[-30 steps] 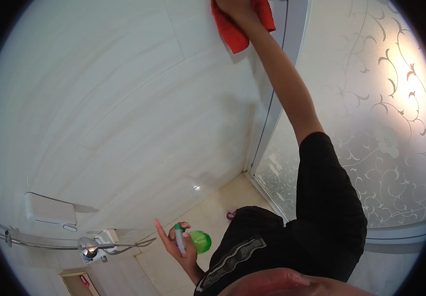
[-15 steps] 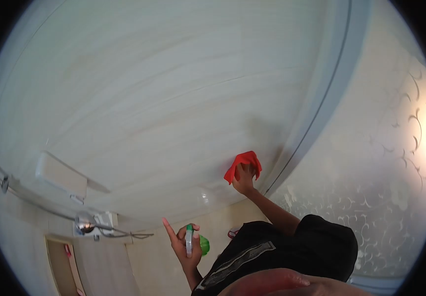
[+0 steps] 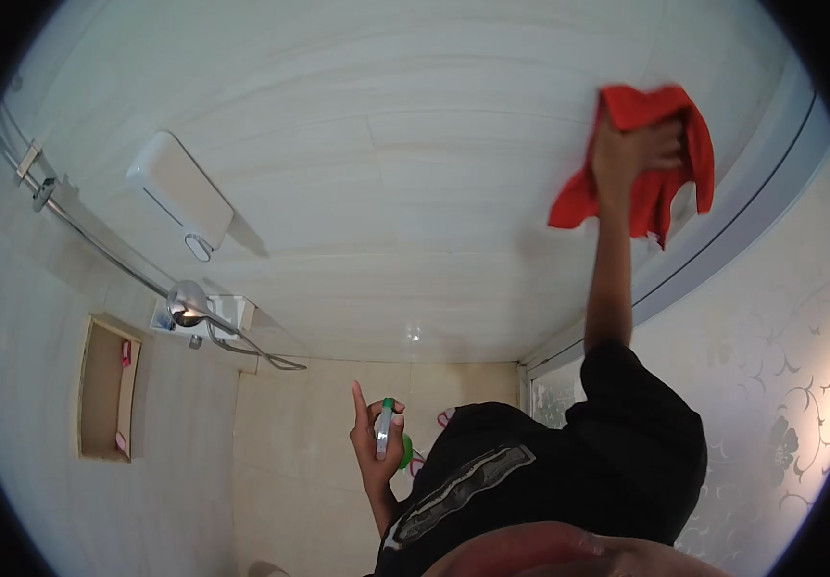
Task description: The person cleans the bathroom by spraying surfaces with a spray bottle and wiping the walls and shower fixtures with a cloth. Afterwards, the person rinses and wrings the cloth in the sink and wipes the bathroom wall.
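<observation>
My right hand (image 3: 631,154) presses a red cloth (image 3: 641,113) flat against the upper right of the pale tiled wall (image 3: 415,183), arm stretched out and fingers slightly blurred. Parts of the cloth hang loose around the hand, close to the metal frame. Lower down, near my body, my left hand (image 3: 375,452) grips a spray bottle (image 3: 383,435) with a green-and-clear top. Its index finger points away from the bottle. Most of the green bottle body is hidden behind the hand.
A white water heater (image 3: 184,197) juts from the wall at left, beside a shower rail (image 3: 98,240) with a shower head (image 3: 187,304) and hose. A small shelf (image 3: 232,313) and a recessed niche (image 3: 102,389) are nearby. Patterned glass (image 3: 771,423) and its frame (image 3: 732,221) border the right.
My right hand has carried the red cloth up and to the right along the wall, and the cloth has spread wider. My left hand keeps the spray bottle. The view has shifted.
</observation>
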The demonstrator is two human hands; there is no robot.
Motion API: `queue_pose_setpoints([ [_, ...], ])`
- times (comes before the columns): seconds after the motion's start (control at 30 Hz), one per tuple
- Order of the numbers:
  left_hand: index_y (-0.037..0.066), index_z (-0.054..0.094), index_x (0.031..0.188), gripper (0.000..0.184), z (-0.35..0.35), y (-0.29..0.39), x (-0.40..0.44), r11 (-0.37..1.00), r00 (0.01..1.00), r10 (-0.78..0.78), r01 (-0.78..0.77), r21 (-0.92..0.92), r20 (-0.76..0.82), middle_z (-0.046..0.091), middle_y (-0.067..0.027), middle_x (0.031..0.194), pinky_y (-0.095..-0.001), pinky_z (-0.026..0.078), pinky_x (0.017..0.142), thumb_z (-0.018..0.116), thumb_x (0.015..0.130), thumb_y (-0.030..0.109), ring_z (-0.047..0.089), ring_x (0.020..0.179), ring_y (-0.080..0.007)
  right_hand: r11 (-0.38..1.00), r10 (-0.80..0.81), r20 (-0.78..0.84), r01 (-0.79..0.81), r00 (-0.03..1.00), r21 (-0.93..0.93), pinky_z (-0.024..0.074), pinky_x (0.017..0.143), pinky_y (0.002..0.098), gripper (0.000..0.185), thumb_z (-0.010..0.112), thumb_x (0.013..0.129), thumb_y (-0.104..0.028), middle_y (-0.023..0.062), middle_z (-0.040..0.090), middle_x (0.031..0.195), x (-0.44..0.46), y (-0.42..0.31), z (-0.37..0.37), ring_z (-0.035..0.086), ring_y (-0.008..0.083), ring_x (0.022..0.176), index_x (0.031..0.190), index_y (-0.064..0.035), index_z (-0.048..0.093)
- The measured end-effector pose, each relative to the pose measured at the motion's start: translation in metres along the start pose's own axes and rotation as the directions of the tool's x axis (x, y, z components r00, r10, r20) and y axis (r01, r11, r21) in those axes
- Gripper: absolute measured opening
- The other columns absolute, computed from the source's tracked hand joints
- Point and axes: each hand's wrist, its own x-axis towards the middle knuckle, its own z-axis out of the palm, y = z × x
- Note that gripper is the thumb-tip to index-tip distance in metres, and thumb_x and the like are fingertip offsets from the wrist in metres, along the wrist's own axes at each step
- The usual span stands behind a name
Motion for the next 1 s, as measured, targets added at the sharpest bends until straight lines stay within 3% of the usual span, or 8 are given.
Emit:
queue_pose_setpoints([
  [0.07,-0.001,0.021,0.155,0.073,0.000,0.003,0.000,0.999,0.999,-0.035,0.035,0.035,0.008,0.066,-0.0081,0.094,-0.0240,0.047,0.080,0.059,0.092,0.005,0.058,0.085,-0.0103,0.901,-0.228,0.176,0.277,0.957,-0.334,0.0062,0.102,0.0791,0.094,0.067,0.078,-0.056,0.0320,0.030,0.138,-0.017,-0.068,0.005,0.020,0.0554,0.131,0.139,0.0076,0.036],
  [0.2,0.000,0.026,0.153,0.071,-0.005,-0.002,-0.001,0.998,0.998,0.055,-0.055,0.008,0.028,0.068,-0.0095,0.092,-0.0236,0.050,0.073,0.060,0.091,0.003,0.061,0.078,-0.0105,0.484,-0.855,-0.010,0.806,0.518,0.340,0.0196,0.112,0.0683,0.058,0.071,0.077,-0.055,0.0085,0.046,0.133,-0.085,-0.149,0.001,0.039,0.0357,0.131,0.126,-0.0254,0.061],
  [0.3,0.000,0.026,0.154,0.071,-0.006,-0.006,-0.001,0.990,0.992,0.098,-0.089,-0.110,0.075,0.068,-0.0092,0.093,-0.0244,0.050,0.078,0.060,0.092,0.003,0.061,0.083,-0.0109,0.430,-0.886,0.462,0.457,0.047,0.779,0.0378,0.109,0.0493,0.047,0.065,0.086,-0.045,0.0038,0.046,0.137,-0.092,-0.133,0.013,0.047,0.0255,0.127,0.131,-0.0284,0.059],
  [0.4,0.000,0.026,0.154,0.071,-0.014,0.003,-0.002,0.993,0.991,0.036,-0.020,-0.120,0.131,0.068,-0.0087,0.095,-0.0254,0.049,0.083,0.061,0.092,0.004,0.062,0.087,-0.0118,0.151,-0.964,0.047,0.396,0.261,0.906,0.0506,0.094,0.0355,0.041,0.075,0.082,-0.016,0.0047,0.060,0.126,-0.035,-0.153,-0.011,0.060,0.0225,0.112,0.122,-0.0158,0.064],
  [0.57,0.001,0.025,0.154,0.072,-0.022,-0.016,-0.006,0.995,0.993,0.057,-0.048,-0.085,0.107,0.068,-0.0071,0.097,-0.0212,0.047,0.073,0.062,0.092,0.008,0.057,0.077,-0.0072,0.585,-0.708,-0.005,0.590,0.706,0.557,0.0353,0.105,0.0588,0.042,0.070,0.085,-0.033,0.0159,0.049,0.138,0.097,-0.163,-0.047,0.043,0.0392,0.130,0.119,-0.0094,0.064],
  [0.77,0.000,0.026,0.154,0.072,-0.049,-0.006,-0.026,0.997,0.999,0.032,-0.029,-0.076,0.039,0.067,-0.0077,0.093,-0.0238,0.049,0.076,0.062,0.091,0.005,0.060,0.080,-0.0101,0.763,-0.640,-0.167,0.595,0.750,-0.252,0.0186,0.110,0.0699,0.046,0.068,0.083,-0.047,0.0177,0.041,0.146,0.052,-0.184,-0.020,0.030,0.0454,0.139,0.114,-0.0135,0.068],
  [0.93,0.000,0.028,0.153,0.074,-0.060,-0.014,-0.029,0.991,0.996,0.079,-0.074,-0.111,0.041,0.069,-0.0100,0.091,-0.0281,0.051,0.083,0.064,0.089,0.002,0.065,0.084,-0.0143,-0.217,-0.948,0.045,0.746,-0.314,0.630,0.0230,0.118,0.0530,0.053,0.067,0.083,-0.050,0.0092,0.035,0.156,-0.070,-0.147,-0.001,0.033,0.0261,0.142,0.129,-0.0234,0.062],
  [1.0,0.001,0.028,0.153,0.074,-0.062,-0.016,-0.032,0.991,0.995,0.084,-0.079,-0.104,0.049,0.069,-0.0105,0.090,-0.0286,0.051,0.083,0.064,0.089,0.002,0.065,0.083,-0.0149,0.126,-0.828,0.464,0.701,-0.316,0.702,0.0253,0.116,0.0530,0.050,0.065,0.085,-0.048,0.0118,0.042,0.149,-0.052,-0.155,-0.006,0.037,0.0267,0.139,0.126,-0.0191,0.063],
])
